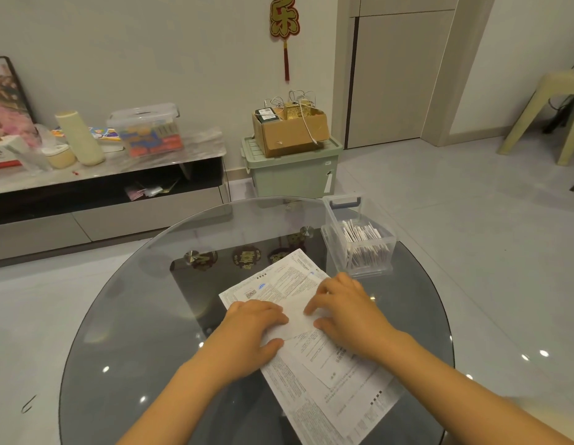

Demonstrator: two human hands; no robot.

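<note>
**A:** What's your count on the table?

**B:** From my feed: one round glass table, and two hands on it, the left hand and the right hand. There is one small blank white slip. It sits on printed sheets. I make out at least two overlapping, but can't count them exactly. One clear bin stands just beyond the right hand, packed with white packets, too many and too tightly bunched for me to count.

**A:** Where's the slip relative to the hands?

**B:** Right between them, on top of the sheets, near the table's middle. My left hand lies palm down, its fingers stretched out flat over the slip's left end and pressing it, the thumb spread wide toward me. It isn't gripping anything.

**A:** And the right?

**B:** It comes in from the other side, fingers gently bent, with the fingertips and thumb tip at the slip's right edge. I can't tell whether they pinch that edge or merely press on it.
</note>
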